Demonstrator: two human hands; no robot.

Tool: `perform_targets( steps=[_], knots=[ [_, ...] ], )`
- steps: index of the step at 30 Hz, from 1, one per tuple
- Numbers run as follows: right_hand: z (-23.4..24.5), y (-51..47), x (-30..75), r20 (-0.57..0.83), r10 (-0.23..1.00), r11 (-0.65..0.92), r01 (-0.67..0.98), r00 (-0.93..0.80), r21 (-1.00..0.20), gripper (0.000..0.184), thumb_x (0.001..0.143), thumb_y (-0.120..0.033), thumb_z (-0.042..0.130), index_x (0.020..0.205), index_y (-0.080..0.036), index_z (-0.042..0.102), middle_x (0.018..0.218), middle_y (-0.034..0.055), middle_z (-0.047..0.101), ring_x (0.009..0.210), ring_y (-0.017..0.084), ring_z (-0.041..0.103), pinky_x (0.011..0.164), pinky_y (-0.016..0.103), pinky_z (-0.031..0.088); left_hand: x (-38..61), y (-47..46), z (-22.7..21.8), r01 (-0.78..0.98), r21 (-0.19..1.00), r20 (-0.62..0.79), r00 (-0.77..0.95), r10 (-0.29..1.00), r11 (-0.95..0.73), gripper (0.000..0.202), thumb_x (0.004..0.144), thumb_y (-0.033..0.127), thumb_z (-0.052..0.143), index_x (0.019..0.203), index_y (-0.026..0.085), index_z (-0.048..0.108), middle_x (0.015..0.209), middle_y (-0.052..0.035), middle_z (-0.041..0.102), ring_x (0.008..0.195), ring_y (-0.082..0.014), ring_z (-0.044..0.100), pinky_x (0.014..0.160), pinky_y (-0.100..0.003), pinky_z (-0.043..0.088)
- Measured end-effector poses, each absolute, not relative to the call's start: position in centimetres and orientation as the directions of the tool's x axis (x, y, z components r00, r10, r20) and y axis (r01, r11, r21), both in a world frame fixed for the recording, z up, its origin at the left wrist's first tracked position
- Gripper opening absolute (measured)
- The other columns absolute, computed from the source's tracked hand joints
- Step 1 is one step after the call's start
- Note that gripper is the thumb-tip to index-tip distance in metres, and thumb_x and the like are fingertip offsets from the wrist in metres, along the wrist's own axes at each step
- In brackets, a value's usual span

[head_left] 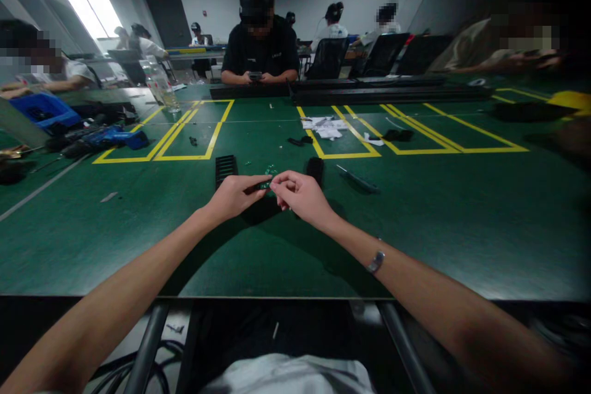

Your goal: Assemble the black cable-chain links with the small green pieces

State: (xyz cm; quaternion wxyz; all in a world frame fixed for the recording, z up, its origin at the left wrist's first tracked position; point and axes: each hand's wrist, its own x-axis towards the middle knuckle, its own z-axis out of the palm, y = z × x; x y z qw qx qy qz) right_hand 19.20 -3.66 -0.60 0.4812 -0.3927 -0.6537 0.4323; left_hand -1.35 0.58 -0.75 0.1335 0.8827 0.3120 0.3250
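Between thumb and fingers, my left hand (236,196) pinches a small green circuit board (265,185) above the table. My right hand (300,196) meets it there, its thumb and forefinger pressed together at the board's right end. Whether those right fingertips hold a separate piece is too small to tell. Just behind the hands lie several small green pieces (271,169). A black slotted tray (225,171) stands beyond my left hand, and a second black slotted block (315,170) is partly hidden behind my right hand.
A dark pen-like tool (357,180) lies to the right. White paper scraps (325,127) and black pieces (398,135) are further back. At left are a blue bin (44,112), a blue-handled tool (122,137) and a bottle (161,86). A person (259,37) sits opposite.
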Motion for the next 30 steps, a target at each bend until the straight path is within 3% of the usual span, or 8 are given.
perform_targets(
  steps=[18, 30],
  knots=[
    [-0.56, -3.67, 19.25, 0.257, 0.936, 0.286, 0.092, -0.240, -0.954, 0.024, 0.090, -0.039, 0.065, 0.089, -0.015, 0.061, 0.061, -0.0015, 0.060, 0.050, 0.010, 0.056, 0.044, 0.018, 0.045, -1.41, 0.72, -1.03, 0.496, 0.433, 0.457, 0.599, 0.657, -0.753, 0.037, 0.090, 0.026, 0.063, 0.126, 0.019, 0.067, 0.105, -0.0071, 0.075, 0.074, -0.0138, 0.067, 0.067, -0.023, 0.049],
    [-0.61, -3.71, 19.08, 0.260, 0.938, 0.287, 0.091, -0.231, -0.954, 0.022, 0.091, -0.037, 0.065, 0.087, -0.016, 0.058, 0.059, -0.0024, 0.059, 0.049, 0.010, 0.055, 0.045, 0.019, 0.047, -1.19, 0.54, -0.84, 0.485, 0.409, 0.475, 0.610, 0.634, -0.773, 0.035, 0.089, 0.025, 0.063, 0.124, 0.018, 0.068, 0.101, -0.0068, 0.076, 0.071, -0.0134, 0.067, 0.064, -0.023, 0.048]
  ],
)
